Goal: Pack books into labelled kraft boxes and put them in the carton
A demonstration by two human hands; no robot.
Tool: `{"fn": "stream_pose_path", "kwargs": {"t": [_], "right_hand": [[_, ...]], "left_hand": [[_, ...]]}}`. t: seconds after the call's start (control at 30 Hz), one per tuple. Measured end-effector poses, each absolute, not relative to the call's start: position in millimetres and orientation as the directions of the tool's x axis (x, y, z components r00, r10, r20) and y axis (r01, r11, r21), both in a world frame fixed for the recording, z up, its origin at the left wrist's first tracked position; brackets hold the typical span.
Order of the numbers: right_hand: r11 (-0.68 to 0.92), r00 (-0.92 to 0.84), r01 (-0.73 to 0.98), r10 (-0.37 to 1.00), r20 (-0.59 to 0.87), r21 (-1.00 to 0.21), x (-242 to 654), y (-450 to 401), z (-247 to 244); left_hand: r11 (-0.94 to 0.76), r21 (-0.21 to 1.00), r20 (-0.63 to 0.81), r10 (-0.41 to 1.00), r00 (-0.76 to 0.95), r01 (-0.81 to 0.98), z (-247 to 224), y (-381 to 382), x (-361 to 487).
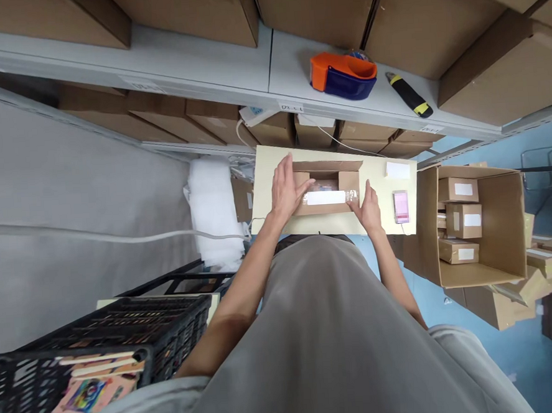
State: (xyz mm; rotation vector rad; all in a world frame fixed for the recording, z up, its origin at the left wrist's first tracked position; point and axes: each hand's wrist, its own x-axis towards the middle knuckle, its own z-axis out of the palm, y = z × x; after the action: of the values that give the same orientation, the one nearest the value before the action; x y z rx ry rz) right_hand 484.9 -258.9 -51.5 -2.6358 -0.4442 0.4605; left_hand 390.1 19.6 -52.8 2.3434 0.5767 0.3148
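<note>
A small cardboard box (328, 208) lies on the pale table with its top partly open; its side flaps fold inward and something partly hidden shows inside. Clear tape and a white label (326, 198) are on the near flap. My left hand (285, 190) rests at the box's left end, fingers stretched out, thumb over the opening. At the box's lower right corner is my right hand (368, 210), its fingers apart and its thumb near the edge.
A phone (401, 207) lies on the table (377, 223). An orange tape dispenser (343, 76) and a cutter (409, 95) sit on the shelf above. At right stands a large carton (502, 230) with small boxes; at lower left, a black crate (171, 325).
</note>
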Motion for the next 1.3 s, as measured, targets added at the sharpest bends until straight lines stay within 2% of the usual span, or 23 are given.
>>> {"fn": "stream_pose_path", "kwargs": {"t": [0.13, 0.3, 0.5, 0.8, 1.0, 1.3], "right_hand": [[-0.848, 0.914, 0.229, 0.356, -0.193, -0.479, 484.0, -258.0, -58.3], [-0.812, 0.882, 0.332, 0.447, -0.147, -0.479, 481.4, -256.8, -58.3], [-0.814, 0.852, 0.335, 0.476, -0.216, -0.474, 485.6, -247.3, -59.5], [-0.841, 0.917, 0.263, 0.370, -0.147, -0.473, 479.8, -239.6, -61.6], [-0.832, 0.920, 0.292, 0.378, -0.098, -0.472, 479.2, -250.6, -65.9], [-0.826, 0.907, 0.292, 0.399, -0.133, -0.483, 492.2, -249.6, -62.4]], "left_hand": [[-0.689, 0.651, 0.041, 0.450, 0.892, 0.318, -42.1, 24.4, 387.0], [-0.666, 0.651, -0.079, 0.417, 0.906, 0.364, -57.4, 19.7, 352.9], [-0.481, 0.692, -0.177, 0.610, 0.772, 0.538, -74.0, 11.8, 336.1], [-0.367, 0.640, -0.293, 0.696, 0.655, 0.676, -67.8, 20.7, 366.2], [-0.402, 0.657, -0.286, 0.649, 0.704, 0.638, -71.2, 14.8, 377.0], [-0.533, 0.638, -0.252, 0.537, 0.805, 0.555, -82.8, 23.2, 375.9]]}}
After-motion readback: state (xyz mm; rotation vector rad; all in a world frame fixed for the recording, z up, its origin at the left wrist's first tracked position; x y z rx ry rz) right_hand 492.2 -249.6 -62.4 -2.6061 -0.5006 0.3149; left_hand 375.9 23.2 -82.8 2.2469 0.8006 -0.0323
